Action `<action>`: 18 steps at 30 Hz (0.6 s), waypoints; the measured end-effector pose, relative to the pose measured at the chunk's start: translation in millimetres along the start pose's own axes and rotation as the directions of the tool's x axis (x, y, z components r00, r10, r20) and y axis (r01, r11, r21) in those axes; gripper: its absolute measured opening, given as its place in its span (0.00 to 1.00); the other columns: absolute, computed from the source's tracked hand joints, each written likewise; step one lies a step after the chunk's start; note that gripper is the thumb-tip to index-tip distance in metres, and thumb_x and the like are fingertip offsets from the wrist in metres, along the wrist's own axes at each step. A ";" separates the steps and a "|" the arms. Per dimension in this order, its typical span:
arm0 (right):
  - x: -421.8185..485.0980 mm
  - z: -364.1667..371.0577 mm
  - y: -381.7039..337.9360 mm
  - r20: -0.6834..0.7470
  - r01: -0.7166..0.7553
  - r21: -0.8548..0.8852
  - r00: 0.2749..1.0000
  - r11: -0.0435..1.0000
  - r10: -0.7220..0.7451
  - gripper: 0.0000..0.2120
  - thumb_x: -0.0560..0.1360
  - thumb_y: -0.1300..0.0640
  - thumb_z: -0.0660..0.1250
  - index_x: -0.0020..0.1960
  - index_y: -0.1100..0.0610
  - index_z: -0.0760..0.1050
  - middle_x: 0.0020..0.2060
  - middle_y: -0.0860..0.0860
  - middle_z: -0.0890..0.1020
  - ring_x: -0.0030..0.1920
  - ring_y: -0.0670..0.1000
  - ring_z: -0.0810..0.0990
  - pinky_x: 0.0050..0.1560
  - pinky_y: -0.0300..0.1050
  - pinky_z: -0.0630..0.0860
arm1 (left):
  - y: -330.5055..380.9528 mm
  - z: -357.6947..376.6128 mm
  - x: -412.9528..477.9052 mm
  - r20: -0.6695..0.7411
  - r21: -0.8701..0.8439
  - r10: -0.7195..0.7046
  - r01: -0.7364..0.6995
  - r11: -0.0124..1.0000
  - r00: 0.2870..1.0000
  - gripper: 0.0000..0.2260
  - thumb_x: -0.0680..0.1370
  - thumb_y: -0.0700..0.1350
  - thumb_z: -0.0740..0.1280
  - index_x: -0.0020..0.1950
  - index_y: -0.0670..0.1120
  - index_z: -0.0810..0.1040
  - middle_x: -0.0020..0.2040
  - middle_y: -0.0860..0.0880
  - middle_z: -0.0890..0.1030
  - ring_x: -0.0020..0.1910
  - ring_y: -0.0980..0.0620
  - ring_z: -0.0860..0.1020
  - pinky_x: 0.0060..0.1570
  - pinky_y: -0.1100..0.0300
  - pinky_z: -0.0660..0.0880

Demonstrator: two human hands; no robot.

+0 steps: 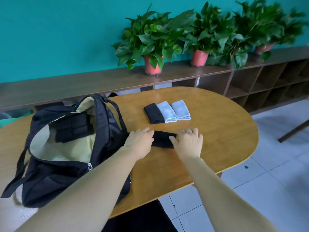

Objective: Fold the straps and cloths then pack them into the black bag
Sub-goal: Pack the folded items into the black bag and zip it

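So, we had both hands flat on a folded black cloth (163, 139) on the wooden table (217, 131), just right of the black bag (55, 174). L hand (139, 139) pressed its left end, R hand (188, 142) its right end, fingers fairly straight, nothing gripped. Bag lay unzipped w/ folded black straps (73, 129) inside. Further back sat a row of folded cloths (167, 112), one black, two grey, touching side by side.
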State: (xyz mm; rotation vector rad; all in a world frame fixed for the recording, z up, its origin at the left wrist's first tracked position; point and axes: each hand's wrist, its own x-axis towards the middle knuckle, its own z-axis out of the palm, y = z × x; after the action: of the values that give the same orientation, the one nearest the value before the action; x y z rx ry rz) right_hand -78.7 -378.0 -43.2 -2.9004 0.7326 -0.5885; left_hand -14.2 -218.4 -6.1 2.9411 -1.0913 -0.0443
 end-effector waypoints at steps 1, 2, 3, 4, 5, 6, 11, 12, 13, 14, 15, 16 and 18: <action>1.5 1.9 0.6 0.090 -0.071 -0.022 0.993 0.997 0.072 0.21 0.75 0.38 0.61 0.49 0.55 0.79 0.48 0.52 0.80 0.54 0.57 0.71 0.51 0.50 0.66 | 1.7 4.3 3.6 0.003 -0.094 -0.059 0.059 0.994 0.998 0.16 0.84 0.46 0.52 0.71 0.45 0.66 0.72 0.46 0.67 0.66 0.45 0.69 0.63 0.50 0.69; 3.2 3.9 1.1 0.146 -0.116 -0.030 0.982 0.993 0.119 0.24 0.75 0.35 0.58 0.51 0.54 0.78 0.51 0.52 0.78 0.57 0.56 0.69 0.52 0.50 0.65 | 2.7 8.9 7.3 0.005 -0.188 -0.122 0.121 0.975 0.992 0.17 0.84 0.48 0.52 0.72 0.45 0.65 0.70 0.45 0.70 0.65 0.45 0.71 0.62 0.50 0.70; 4.6 6.9 1.6 0.183 -0.149 -0.022 0.971 0.989 0.151 0.26 0.74 0.32 0.57 0.52 0.53 0.77 0.53 0.52 0.76 0.58 0.55 0.67 0.53 0.50 0.64 | 3.1 13.7 11.0 0.015 -0.274 -0.191 0.187 0.943 0.982 0.19 0.84 0.49 0.52 0.74 0.45 0.63 0.70 0.45 0.70 0.66 0.45 0.70 0.62 0.50 0.70; 6.5 8.8 1.7 0.221 -0.180 0.005 0.960 0.984 0.175 0.26 0.73 0.32 0.57 0.53 0.52 0.77 0.54 0.52 0.75 0.58 0.55 0.67 0.54 0.50 0.63 | 2.9 17.8 14.8 0.027 -0.348 -0.261 0.253 0.903 0.965 0.21 0.84 0.49 0.53 0.75 0.45 0.61 0.70 0.44 0.70 0.67 0.45 0.70 0.64 0.51 0.70; 9.1 10.2 1.9 0.256 -0.208 0.038 0.947 0.977 0.192 0.25 0.73 0.32 0.58 0.54 0.52 0.76 0.55 0.52 0.74 0.58 0.55 0.66 0.54 0.50 0.63 | 2.1 21.1 18.7 0.039 -0.410 -0.327 0.313 0.857 0.944 0.21 0.83 0.50 0.54 0.76 0.44 0.61 0.70 0.44 0.70 0.68 0.45 0.70 0.64 0.52 0.70; 12.5 10.2 2.5 0.294 -0.233 0.079 0.935 0.969 0.201 0.24 0.72 0.33 0.60 0.53 0.51 0.76 0.55 0.51 0.74 0.58 0.55 0.66 0.54 0.50 0.63 | 1.3 23.9 22.9 0.052 -0.456 -0.382 0.363 0.813 0.923 0.21 0.83 0.50 0.56 0.74 0.43 0.63 0.69 0.44 0.71 0.67 0.45 0.70 0.63 0.53 0.70; 31.3 2.9 1.1 0.533 -0.346 0.181 0.821 0.921 0.203 0.13 0.72 0.41 0.66 0.46 0.50 0.74 0.50 0.49 0.74 0.56 0.53 0.63 0.54 0.48 0.62 | -0.3 33.4 43.3 0.148 -0.564 -0.483 0.475 0.676 0.863 0.10 0.79 0.48 0.65 0.52 0.42 0.74 0.50 0.44 0.79 0.47 0.46 0.77 0.44 0.55 0.75; 34.0 2.0 1.3 0.570 -0.360 0.186 0.798 0.914 0.198 0.12 0.72 0.42 0.66 0.44 0.51 0.73 0.48 0.49 0.74 0.56 0.53 0.63 0.54 0.48 0.62 | -0.4 32.8 45.0 0.177 -0.576 -0.488 0.492 0.653 0.855 0.10 0.78 0.48 0.66 0.51 0.42 0.74 0.49 0.44 0.79 0.47 0.46 0.77 0.44 0.55 0.75; 35.6 0.4 1.2 0.591 -0.384 0.212 0.783 0.899 0.195 0.12 0.73 0.43 0.67 0.44 0.52 0.73 0.44 0.50 0.73 0.56 0.53 0.62 0.55 0.48 0.62 | -0.8 31.9 46.3 0.201 -0.590 -0.489 0.503 0.632 0.849 0.09 0.77 0.47 0.67 0.51 0.42 0.75 0.49 0.44 0.79 0.47 0.46 0.78 0.44 0.54 0.76; 36.6 -0.6 2.4 0.603 -0.413 0.247 0.774 0.877 0.194 0.11 0.73 0.45 0.67 0.45 0.52 0.73 0.40 0.49 0.70 0.55 0.53 0.61 0.57 0.49 0.63 | -1.7 30.7 47.2 0.225 -0.606 -0.486 0.512 0.609 0.844 0.09 0.77 0.46 0.67 0.51 0.42 0.75 0.48 0.45 0.79 0.46 0.46 0.78 0.45 0.54 0.77; 36.9 -1.7 3.9 0.614 -0.447 0.288 0.765 0.847 0.195 0.10 0.73 0.46 0.67 0.45 0.53 0.73 0.38 0.49 0.68 0.54 0.53 0.61 0.59 0.49 0.62 | -2.9 30.0 47.3 0.247 -0.625 -0.481 0.517 0.584 0.841 0.09 0.76 0.46 0.68 0.51 0.42 0.75 0.49 0.44 0.79 0.46 0.46 0.78 0.45 0.54 0.77; 36.8 -2.5 5.8 0.618 -0.465 0.321 0.763 0.825 0.189 0.10 0.73 0.47 0.68 0.45 0.53 0.73 0.37 0.49 0.68 0.54 0.52 0.60 0.60 0.50 0.62 | -4.3 29.4 46.7 0.266 -0.650 -0.478 0.522 0.553 0.837 0.10 0.76 0.45 0.69 0.53 0.41 0.76 0.50 0.44 0.79 0.47 0.45 0.78 0.47 0.53 0.77; 35.6 -0.7 7.9 0.635 -0.507 0.387 0.752 0.770 0.176 0.10 0.71 0.48 0.70 0.47 0.53 0.76 0.38 0.48 0.71 0.55 0.51 0.62 0.61 0.51 0.60 | -6.8 26.5 43.2 0.294 -0.713 -0.473 0.520 0.470 0.831 0.13 0.75 0.44 0.70 0.56 0.40 0.75 0.53 0.44 0.79 0.51 0.45 0.78 0.52 0.51 0.77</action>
State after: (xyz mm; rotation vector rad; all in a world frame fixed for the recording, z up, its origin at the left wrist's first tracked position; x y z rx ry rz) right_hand -53.5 -401.9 -31.7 -2.1276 0.8247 0.1265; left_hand 22.2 -241.3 -33.8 2.2973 -0.0519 -0.4745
